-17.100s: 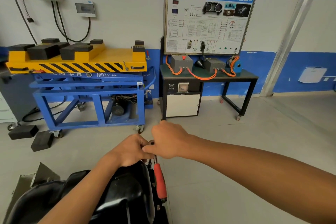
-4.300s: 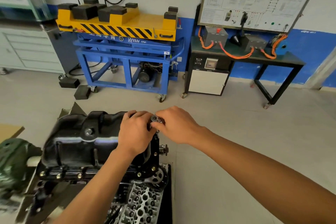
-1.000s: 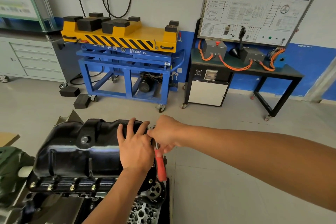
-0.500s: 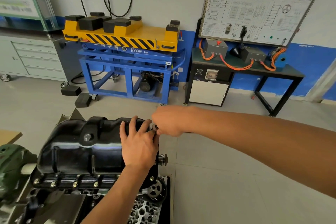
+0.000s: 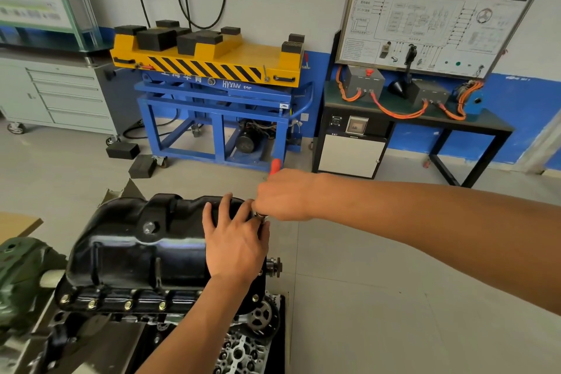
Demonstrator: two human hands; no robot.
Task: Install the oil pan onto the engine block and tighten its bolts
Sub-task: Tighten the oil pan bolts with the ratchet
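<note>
The black oil pan (image 5: 130,247) sits on top of the engine block (image 5: 100,340), with several brass-coloured bolts (image 5: 127,304) along its near flange. My left hand (image 5: 235,244) lies flat on the pan's right end, fingers spread. My right hand (image 5: 283,193) grips a ratchet wrench with a red handle (image 5: 275,165); the handle's tip sticks out behind my fist, pointing away from me. The wrench's metal head (image 5: 261,215) shows between my two hands at the pan's far right corner. The bolt under it is hidden.
A timing sprocket (image 5: 261,317) and a shaft end (image 5: 274,265) stick out of the block's right side. A green part (image 5: 21,270) lies at the left. Across the floor stand a blue and yellow lift cart (image 5: 212,94), a black bench (image 5: 409,118) and a grey drawer cabinet (image 5: 57,94).
The wrench handle has swung from pointing toward me, below my right hand, to pointing away from me. My right hand moved with it. My left hand stayed on the pan.
</note>
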